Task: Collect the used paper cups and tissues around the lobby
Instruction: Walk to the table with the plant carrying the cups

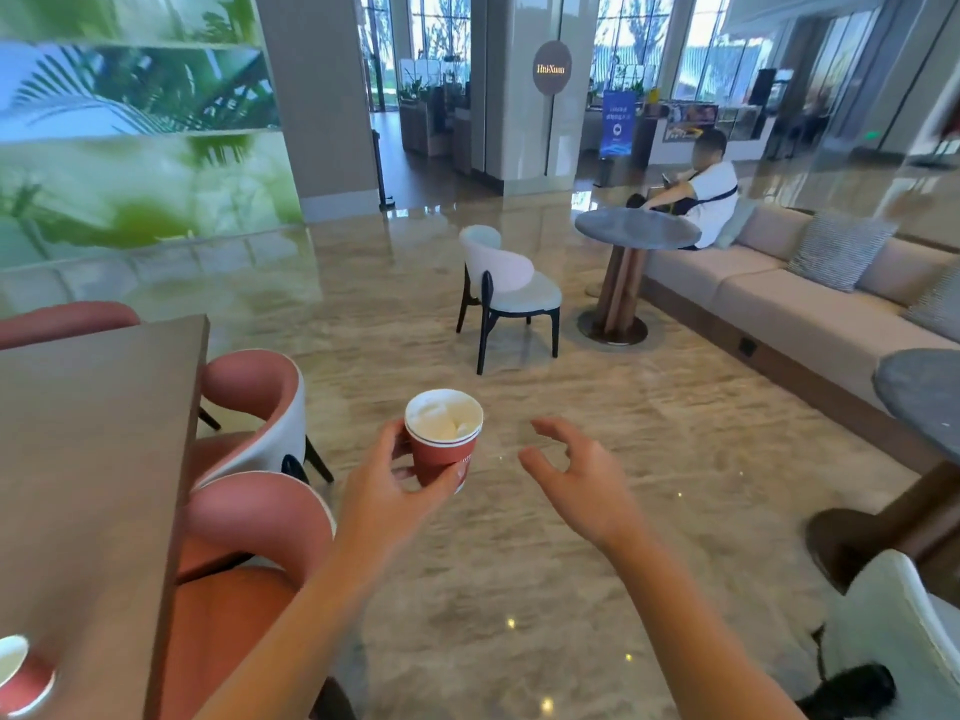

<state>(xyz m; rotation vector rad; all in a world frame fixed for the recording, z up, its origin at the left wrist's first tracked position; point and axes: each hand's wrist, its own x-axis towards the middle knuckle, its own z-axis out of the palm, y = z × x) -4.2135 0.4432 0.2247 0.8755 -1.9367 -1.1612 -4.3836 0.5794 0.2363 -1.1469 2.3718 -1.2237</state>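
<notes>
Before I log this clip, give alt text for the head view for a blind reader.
The left hand holds a red paper cup with white tissue inside, above a marble floor; the right hand hovers open beside it. A second red cup stands on the brown table at lower left; a person sits on a distant sofa.

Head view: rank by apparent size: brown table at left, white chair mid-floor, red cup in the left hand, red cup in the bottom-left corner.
1. brown table
2. white chair
3. held red cup and corner red cup: not ranked, since the corner one is cut off by the frame edge.
</notes>
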